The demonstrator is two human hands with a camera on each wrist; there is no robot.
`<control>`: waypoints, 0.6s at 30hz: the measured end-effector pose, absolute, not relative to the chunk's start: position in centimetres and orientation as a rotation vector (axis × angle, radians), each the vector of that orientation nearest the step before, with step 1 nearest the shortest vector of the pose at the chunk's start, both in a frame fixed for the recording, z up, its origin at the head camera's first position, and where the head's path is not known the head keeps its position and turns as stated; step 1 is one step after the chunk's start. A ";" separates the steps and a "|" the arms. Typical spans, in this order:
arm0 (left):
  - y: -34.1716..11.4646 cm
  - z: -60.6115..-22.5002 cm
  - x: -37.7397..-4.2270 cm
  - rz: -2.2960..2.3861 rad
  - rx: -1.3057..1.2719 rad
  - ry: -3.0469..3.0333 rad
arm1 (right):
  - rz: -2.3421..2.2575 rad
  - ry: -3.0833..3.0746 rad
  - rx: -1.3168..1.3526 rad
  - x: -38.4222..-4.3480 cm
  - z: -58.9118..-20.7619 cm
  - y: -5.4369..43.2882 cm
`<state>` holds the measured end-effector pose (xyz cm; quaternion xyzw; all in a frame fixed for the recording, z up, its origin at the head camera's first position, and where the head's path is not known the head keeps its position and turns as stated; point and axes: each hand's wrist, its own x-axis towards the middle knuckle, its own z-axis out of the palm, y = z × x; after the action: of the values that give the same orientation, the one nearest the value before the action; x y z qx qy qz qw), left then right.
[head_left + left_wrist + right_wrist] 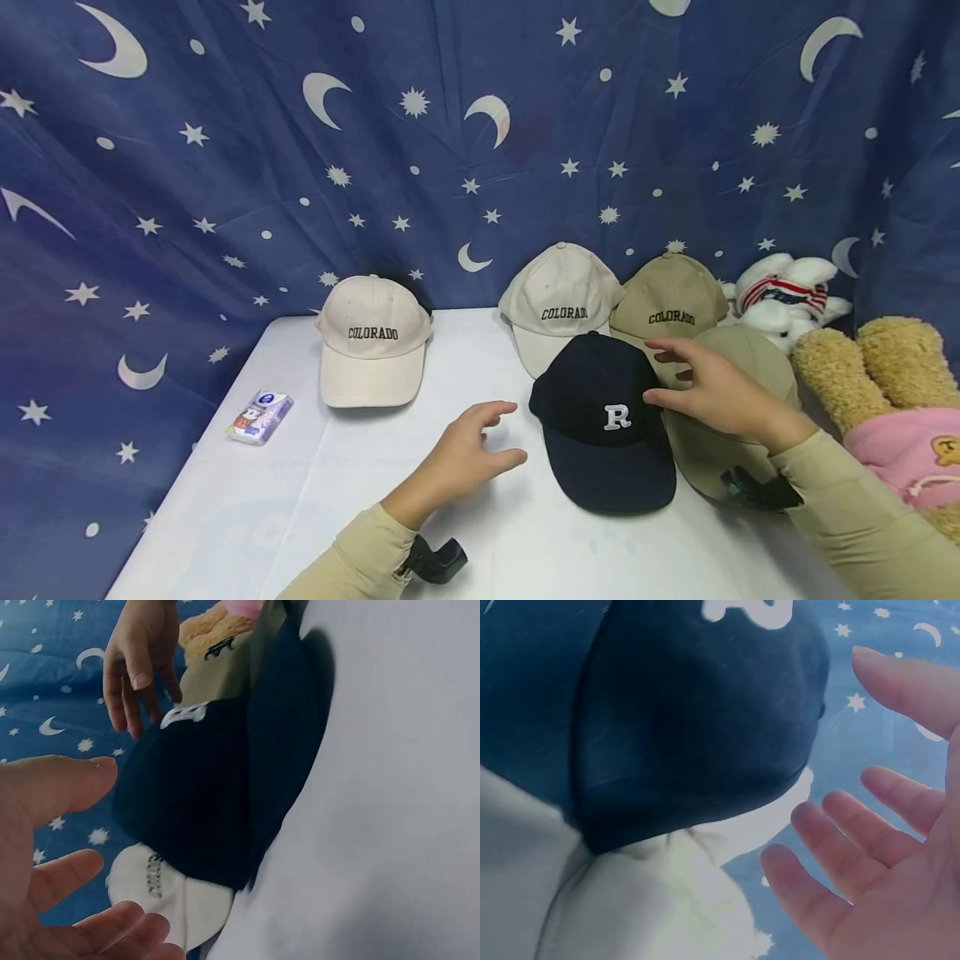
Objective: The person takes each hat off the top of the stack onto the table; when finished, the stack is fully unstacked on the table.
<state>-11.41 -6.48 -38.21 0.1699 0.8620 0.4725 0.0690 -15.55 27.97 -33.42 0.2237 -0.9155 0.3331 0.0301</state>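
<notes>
Apparently reaching, left hand [468,458] and right hand [720,393], fingers apart, flank the navy cap [581,408] right of centre; gripping would require closing inward.

I have my left hand [463,458] at lower centre of the head view, thumb parted from relaxed fingers, the left arm [351,554] slanting up from the bottom edge. My right hand [712,396] is right of centre, fingertips leftward, thumb apart, the right arm [862,517] slanting from lower right.
</notes>
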 end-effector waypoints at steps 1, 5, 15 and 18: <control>-6.9 -38.1 -11.4 1.429 0.508 2.604 | 1.028 -2.817 0.699 -15.5 -33.2 27.8; -8.5 -37.6 -11.4 1.441 0.458 2.641 | 1.043 -2.805 0.727 -15.4 -32.5 26.9; -12.5 -36.5 -11.7 1.494 0.293 2.745 | 1.154 -2.770 0.850 -16.2 -31.4 23.6; -13.7 -36.3 -11.9 1.488 0.242 2.762 | 1.184 -2.755 0.901 -16.4 -31.3 22.4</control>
<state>-11.90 -13.72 -36.30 0.0768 0.8777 0.4730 -0.0026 -16.36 22.36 -31.34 0.2877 -0.8799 0.3781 0.0053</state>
